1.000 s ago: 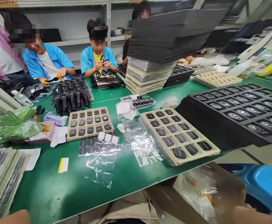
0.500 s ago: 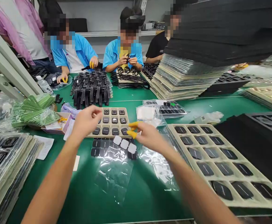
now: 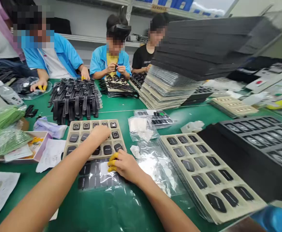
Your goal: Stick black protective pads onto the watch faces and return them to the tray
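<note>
My left hand reaches over a beige compartment tray holding square black smartwatch bodies, some with dark covers. Its fingers are bent down at the back row and mostly hidden behind the hand. Just in front of the tray, my right hand wears yellow finger cots, its fingertips close together at the edge of a white square piece. That piece lies over a clear film sheet of black square stickers. Whether it is lifted off the sheet is hard to see.
On the right stands a stack of beige trays with black covered squares. Clear film and a crumpled white scrap lie between. Black watch straps are heaped across the table. A tall tray stack rises behind; co-workers sit opposite.
My left hand has moved from the tray's left side over its back rows. My right hand has come down from the tray's right corner to the sticker sheet. The view has swung right.
</note>
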A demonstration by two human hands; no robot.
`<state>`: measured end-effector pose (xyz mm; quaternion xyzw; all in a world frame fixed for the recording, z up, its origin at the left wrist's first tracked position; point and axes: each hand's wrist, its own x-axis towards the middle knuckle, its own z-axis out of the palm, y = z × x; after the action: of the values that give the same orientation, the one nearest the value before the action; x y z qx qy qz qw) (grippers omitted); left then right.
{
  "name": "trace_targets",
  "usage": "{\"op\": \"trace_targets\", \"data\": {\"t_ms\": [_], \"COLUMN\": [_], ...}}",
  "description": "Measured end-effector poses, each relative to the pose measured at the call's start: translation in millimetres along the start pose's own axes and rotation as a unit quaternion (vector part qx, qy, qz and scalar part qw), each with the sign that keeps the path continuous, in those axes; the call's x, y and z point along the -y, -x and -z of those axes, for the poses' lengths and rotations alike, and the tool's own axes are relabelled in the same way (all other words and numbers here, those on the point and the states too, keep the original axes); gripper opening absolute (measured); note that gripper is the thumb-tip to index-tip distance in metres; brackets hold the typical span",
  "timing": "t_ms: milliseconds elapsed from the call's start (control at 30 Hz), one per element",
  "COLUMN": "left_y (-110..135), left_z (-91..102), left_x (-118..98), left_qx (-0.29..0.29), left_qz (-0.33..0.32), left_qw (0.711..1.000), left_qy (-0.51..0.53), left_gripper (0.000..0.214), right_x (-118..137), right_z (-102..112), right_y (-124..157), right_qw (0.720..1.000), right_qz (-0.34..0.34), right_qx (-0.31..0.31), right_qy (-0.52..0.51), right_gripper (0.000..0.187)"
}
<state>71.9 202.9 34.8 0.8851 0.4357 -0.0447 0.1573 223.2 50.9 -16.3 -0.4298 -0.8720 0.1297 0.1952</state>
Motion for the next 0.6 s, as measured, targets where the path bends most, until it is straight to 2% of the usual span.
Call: {"op": "trace_targets", "data": {"t_ms": [67,133,167,233,267,300,367,400,467,533,600], "left_y": [1.0,11.3,20.3,45.5,60.6,76.3,105.9,118.1,134.8,142.3,144.6], "left_z": [1.9,1.4,-0.5,-8.7,-14.8,-21.7,-35.1,-40.3,-46.2,-47.4,-47.4], "left_x": [1.1,2.0,1.3,-4.9,-10.7,-18.1,-35.4,-43.7,-56.1,-60.4,-57.0], "left_qx": [-0.007,-0.024,-0.038,-0.092,-0.162,-0.202,-0.212,-0.206,-0.183,-0.157,-0.127], "left_qz": [-0.011,-0.01,-0.005,0.013,0.038,0.068,0.13,0.16,0.198,0.192,0.168], "left_qw": [1.0,1.0,0.999,0.994,0.967,0.919,0.8,0.753,0.683,0.642,0.634], "left_qy": [0.004,0.014,0.023,0.066,0.192,0.331,0.545,0.604,0.679,0.726,0.744], "left_gripper": [0.018,0.021,0.022,0.027,0.026,0.026,0.035,0.04,0.047,0.056,0.063], "right_x": [0.9,5.7,9.2,17.7,22.3,26.7,34.6,37.8,42.2,43.4,42.0], "right_z": [2.3,4.8,5.6,5.6,4.6,2.9,-1.5,-3.7,-6.5,-6.7,-4.7], "right_y": [-6.5,-13.2,-16.1,-20.5,-21.7,-22.1,-20.7,-19.0,-14.4,-9.1,-4.6], "right_qw": [1.0,0.991,0.977,0.93,0.907,0.888,0.867,0.862,0.865,0.896,0.927], "right_qz": [-0.004,-0.062,-0.114,-0.225,-0.265,-0.29,-0.3,-0.295,-0.268,-0.207,-0.133], "right_qx": [-0.021,-0.072,-0.11,-0.187,-0.207,-0.214,-0.201,-0.196,-0.206,-0.219,-0.222], "right_qy": [-0.023,-0.095,-0.14,-0.221,-0.255,-0.286,-0.343,-0.364,-0.37,-0.327,-0.27], "right_gripper": [0.01,0.008,0.012,0.021,0.028,0.034,0.041,0.043,0.04,0.031,0.022]}}
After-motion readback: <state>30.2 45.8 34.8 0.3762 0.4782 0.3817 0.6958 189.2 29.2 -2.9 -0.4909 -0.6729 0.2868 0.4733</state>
